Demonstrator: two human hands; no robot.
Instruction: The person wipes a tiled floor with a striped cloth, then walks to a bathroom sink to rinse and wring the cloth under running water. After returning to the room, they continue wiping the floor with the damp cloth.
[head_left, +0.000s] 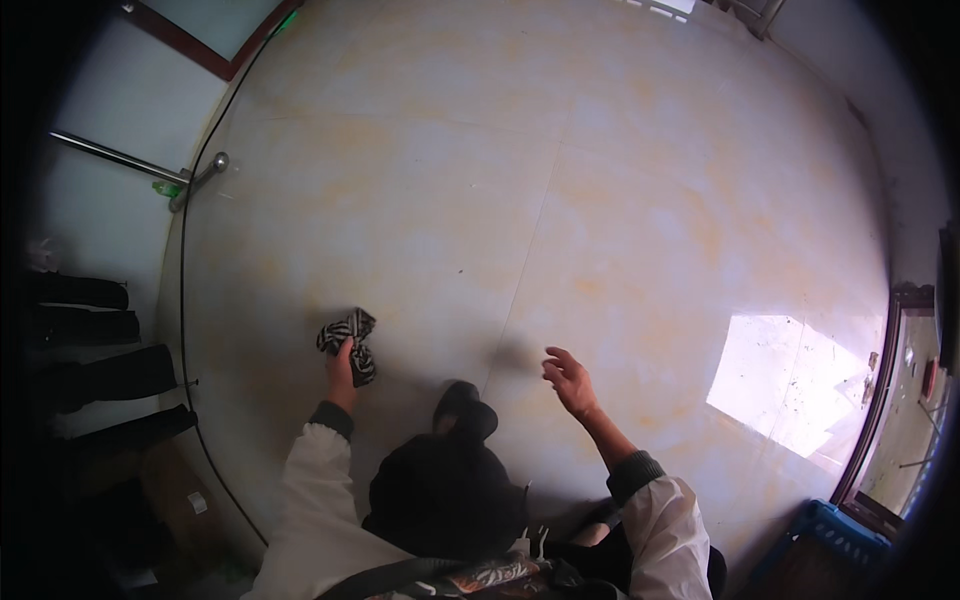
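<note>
A crumpled black-and-white patterned cloth is bunched in my left hand, held over the pale tiled floor at the lower left. My right hand is lifted over the floor to the right of centre, its fingers apart and slightly curled, holding nothing. Between my arms, one of my knees in dark trousers shows, with a dark shoe just beyond it.
A black cable runs along the left wall near a metal rail. Several dark garments or boots and a cardboard box stand at lower left. A blue plastic stool is beside the doorway at lower right.
</note>
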